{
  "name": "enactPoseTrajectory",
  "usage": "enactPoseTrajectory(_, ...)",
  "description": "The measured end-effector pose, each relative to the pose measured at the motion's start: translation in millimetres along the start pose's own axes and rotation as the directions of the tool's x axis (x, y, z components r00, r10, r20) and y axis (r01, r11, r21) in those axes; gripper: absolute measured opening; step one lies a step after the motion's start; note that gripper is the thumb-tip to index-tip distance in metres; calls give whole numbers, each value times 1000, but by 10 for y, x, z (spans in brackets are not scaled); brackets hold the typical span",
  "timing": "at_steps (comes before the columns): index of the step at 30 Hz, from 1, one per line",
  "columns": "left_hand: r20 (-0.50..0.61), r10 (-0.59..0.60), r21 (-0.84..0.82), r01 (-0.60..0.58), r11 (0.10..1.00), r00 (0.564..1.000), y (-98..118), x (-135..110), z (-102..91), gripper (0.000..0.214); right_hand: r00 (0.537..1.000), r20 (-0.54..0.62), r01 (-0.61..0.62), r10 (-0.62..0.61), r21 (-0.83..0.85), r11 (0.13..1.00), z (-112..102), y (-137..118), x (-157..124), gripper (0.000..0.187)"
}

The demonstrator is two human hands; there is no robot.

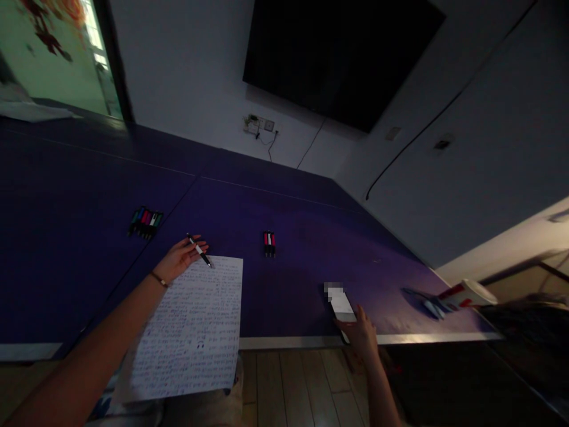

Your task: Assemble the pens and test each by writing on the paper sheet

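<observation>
My left hand is turned palm up at the top left of a handwritten sheet of paper. A black and white pen is held across its fingers, tip pointing at the sheet's upper edge. The paper hangs over the table's front edge, covered in lines of writing. Near that edge on the right, my right hand grips a smartphone by its lower end, the thumb over the lit screen. The phone lies on or just above the table; I cannot tell which.
Three pens lie side by side on the purple table. A row of several coloured pens sits farther left. At the right end stand a paper cup and a blue-grey object. A television hangs above wall sockets.
</observation>
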State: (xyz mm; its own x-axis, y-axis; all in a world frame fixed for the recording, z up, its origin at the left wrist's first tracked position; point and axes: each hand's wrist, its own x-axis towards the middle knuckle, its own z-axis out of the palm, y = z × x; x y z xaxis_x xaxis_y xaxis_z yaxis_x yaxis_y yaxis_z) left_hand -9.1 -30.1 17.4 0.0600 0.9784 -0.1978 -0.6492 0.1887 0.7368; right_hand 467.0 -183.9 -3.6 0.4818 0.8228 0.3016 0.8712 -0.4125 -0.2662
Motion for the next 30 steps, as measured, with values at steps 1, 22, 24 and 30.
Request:
enactPoseTrajectory(1, -2, 0, 0, 0, 1000, 1000, 1, -3, 6, 22, 1000, 2, 5, -5, -85, 996, -20, -68, -20, 77)
enactPoseTrajectory(22, 15, -9, -150, 12, 989, 1000, -6, 52, -44, 20, 989, -123, 66, -78, -98, 993, -242, -780, -366, 83)
enactPoseTrajectory(24, 15, -7, -152, 9, 988, 1000, -3, 40, -35, 19, 997, -68, 36, -44, -108, 993, -243, -765, -360, 84)
enactPoseTrajectory(30, 1, -1, -128, 1, 992, 1000, 9, 20, -15, 21, 994, 95, -49, 60, -112, 992, -159, -507, -239, 86)
